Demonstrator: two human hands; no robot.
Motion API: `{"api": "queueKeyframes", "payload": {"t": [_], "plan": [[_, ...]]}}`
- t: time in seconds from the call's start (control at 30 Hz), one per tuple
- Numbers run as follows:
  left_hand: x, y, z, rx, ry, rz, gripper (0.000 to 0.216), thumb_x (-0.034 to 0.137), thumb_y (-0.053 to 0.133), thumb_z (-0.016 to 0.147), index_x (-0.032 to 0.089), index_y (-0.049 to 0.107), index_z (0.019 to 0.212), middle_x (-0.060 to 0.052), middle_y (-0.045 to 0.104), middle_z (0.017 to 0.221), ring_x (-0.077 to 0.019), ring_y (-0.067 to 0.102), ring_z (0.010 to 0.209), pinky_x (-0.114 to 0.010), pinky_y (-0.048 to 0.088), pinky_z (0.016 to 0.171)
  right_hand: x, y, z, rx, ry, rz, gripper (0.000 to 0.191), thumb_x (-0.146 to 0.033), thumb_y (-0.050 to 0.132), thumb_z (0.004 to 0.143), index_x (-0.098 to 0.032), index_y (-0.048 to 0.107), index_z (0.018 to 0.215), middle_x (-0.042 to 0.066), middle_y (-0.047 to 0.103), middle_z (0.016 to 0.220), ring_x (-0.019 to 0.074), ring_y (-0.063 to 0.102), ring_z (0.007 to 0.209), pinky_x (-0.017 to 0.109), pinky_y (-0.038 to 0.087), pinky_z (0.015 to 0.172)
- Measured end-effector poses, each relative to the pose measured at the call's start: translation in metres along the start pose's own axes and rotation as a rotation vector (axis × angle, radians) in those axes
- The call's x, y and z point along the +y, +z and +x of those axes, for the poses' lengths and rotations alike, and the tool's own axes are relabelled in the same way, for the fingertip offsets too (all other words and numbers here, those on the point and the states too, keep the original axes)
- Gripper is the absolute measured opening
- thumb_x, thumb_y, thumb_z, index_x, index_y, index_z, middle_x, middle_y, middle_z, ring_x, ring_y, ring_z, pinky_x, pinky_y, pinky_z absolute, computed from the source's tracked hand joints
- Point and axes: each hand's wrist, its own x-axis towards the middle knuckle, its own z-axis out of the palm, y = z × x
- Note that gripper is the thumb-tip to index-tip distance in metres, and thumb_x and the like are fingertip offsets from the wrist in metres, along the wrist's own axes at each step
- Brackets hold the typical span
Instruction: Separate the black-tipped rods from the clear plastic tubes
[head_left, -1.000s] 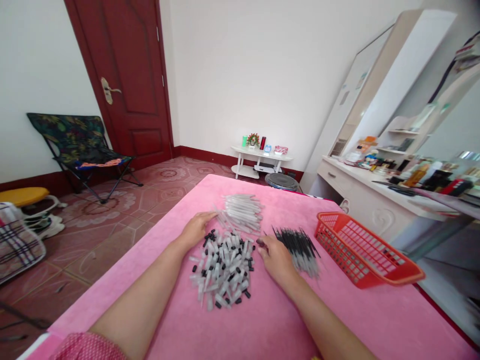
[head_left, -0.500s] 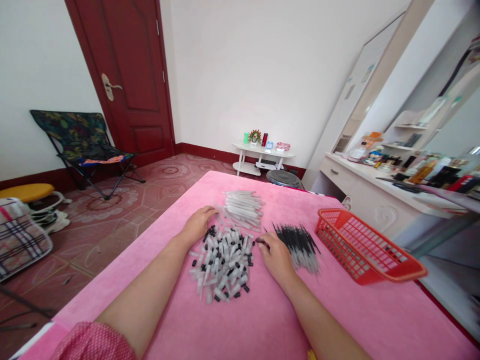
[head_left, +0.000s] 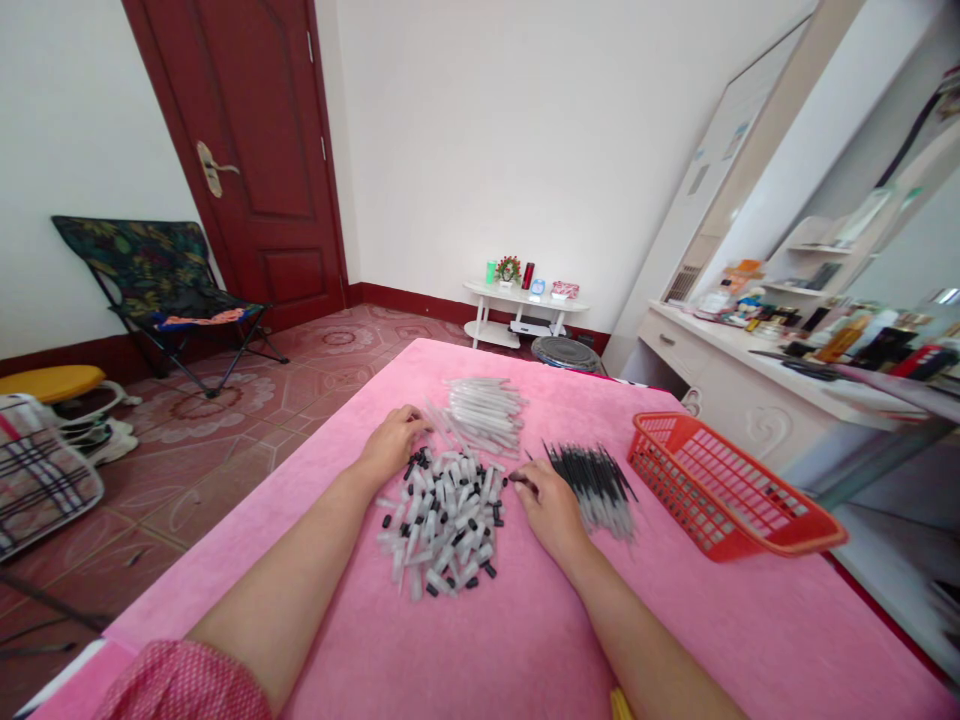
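On the pink-covered table (head_left: 465, 660), the left hand (head_left: 391, 445) rests with bent fingers at the left edge of a bundle of translucent tubes (head_left: 484, 412); whether it pinches one cannot be told. Opposite, the right hand (head_left: 550, 503) lies with fingers curled and thumb drawn in; something dark shows at its fingertips, too small to say if it is gripped.

Between the hands and toward the wearer spreads a loose heap of short translucent sleeves (head_left: 430, 525) mixed with black caps (head_left: 490, 571). These look like light, smooth plastic, apt to roll or slip, so a fingertip pinch around the middle should suit them.

Just right of the right hand lie slim dark rods (head_left: 587, 475), side by side, their near ends pale. They seem stiff but thin, likely best taken by the shaft.

Farther right stands a red basket (head_left: 739, 535); beyond the table are a dresser (head_left: 765, 400) and a folding chair (head_left: 135, 255).
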Motion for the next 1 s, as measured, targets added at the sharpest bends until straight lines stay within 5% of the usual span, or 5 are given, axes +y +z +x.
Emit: {"api": "queueKeyframes", "payload": {"t": [0.37,0.5,0.7,0.87,1.0], "plan": [[0.007,-0.017,-0.001,0.111,-0.040,0.058,0.018,0.013,0.051,0.074,0.019,0.063,0.086,-0.008,0.061,0.091,-0.0225,0.054,0.090,-0.034,0.042,0.082,0.008,-0.023,0.000,0.328,0.029,-0.126,0.023,-0.017,0.043,0.083,-0.019,0.062,0.095,0.006,0.060,0.097,0.0184,0.055,0.088,0.029,0.041,0.075],[0.024,-0.017,0.000,0.250,-0.043,-0.029,0.022,0.015,0.044,0.081,0.018,0.061,0.096,-0.007,0.063,0.096,-0.0214,0.055,0.094,-0.033,0.041,0.086,0.013,-0.036,-0.003,0.226,0.069,-0.415,0.015,-0.024,0.049,0.082,-0.021,0.063,0.087,0.006,0.062,0.088,0.0206,0.054,0.087,0.030,0.038,0.069],[0.065,-0.013,0.002,0.204,0.081,-0.163,0.027,0.018,0.045,0.083,0.019,0.063,0.104,-0.007,0.064,0.095,-0.0207,0.056,0.092,-0.034,0.043,0.083,0.013,-0.031,-0.003,0.063,0.100,-0.638,0.011,-0.029,0.058,0.077,-0.019,0.062,0.077,0.009,0.062,0.082,0.0229,0.055,0.084,0.030,0.035,0.064],[0.099,-0.014,0.008,0.417,-0.147,-0.767,0.015,0.021,0.050,0.082,0.017,0.059,0.093,-0.007,0.067,0.090,-0.0193,0.062,0.087,-0.037,0.046,0.085,0.006,-0.036,-0.003,0.100,0.193,-0.585,0.013,-0.026,0.051,0.082,-0.018,0.060,0.079,0.008,0.064,0.079,0.0216,0.059,0.077,0.029,0.034,0.061],[0.115,-0.017,0.012,0.427,-0.397,-1.408,0.011,0.020,0.053,0.081,0.017,0.049,0.091,-0.007,0.067,0.095,-0.0197,0.065,0.088,-0.038,0.051,0.080,-0.008,-0.041,-0.005,0.180,0.143,-0.311,0.016,-0.029,0.044,0.087,-0.020,0.057,0.087,0.003,0.064,0.075,0.0165,0.059,0.068,0.025,0.034,0.059]]}}
